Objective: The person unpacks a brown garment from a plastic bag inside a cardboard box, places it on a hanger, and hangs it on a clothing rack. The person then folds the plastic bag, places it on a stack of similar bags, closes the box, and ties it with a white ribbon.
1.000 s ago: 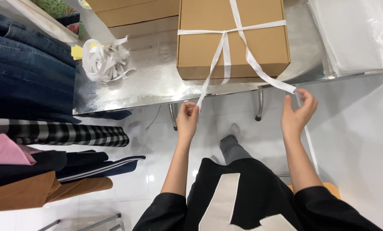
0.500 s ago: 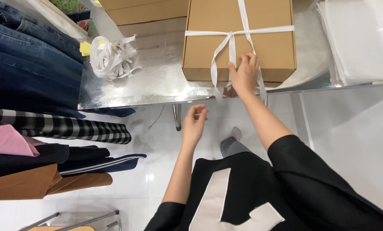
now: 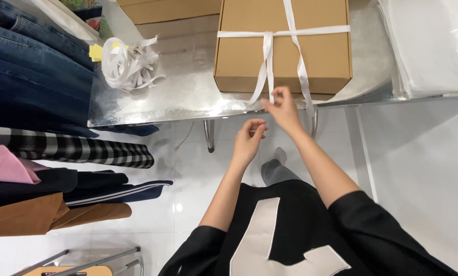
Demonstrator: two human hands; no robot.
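A shiny metal table (image 3: 188, 97) stands over a white tiled floor (image 3: 418, 168), with folded jeans (image 3: 29, 66) and other clothes stacked along your left side. On the table sits a brown cardboard box (image 3: 285, 51), crossed by a white ribbon (image 3: 290, 31) whose two loose ends hang down over the near face of the box. Your right hand (image 3: 284, 108) is up at the table's edge just in front of the box, its fingers (image 3: 275, 94) pinched on one hanging ribbon end. Your left hand (image 3: 248, 137) hovers lower and nearer to you, below the table edge, fingers loosely curled with nothing held in them. A tangled bundle of white ribbon (image 3: 129, 64) lies on the table to the left of the box, well apart from it.
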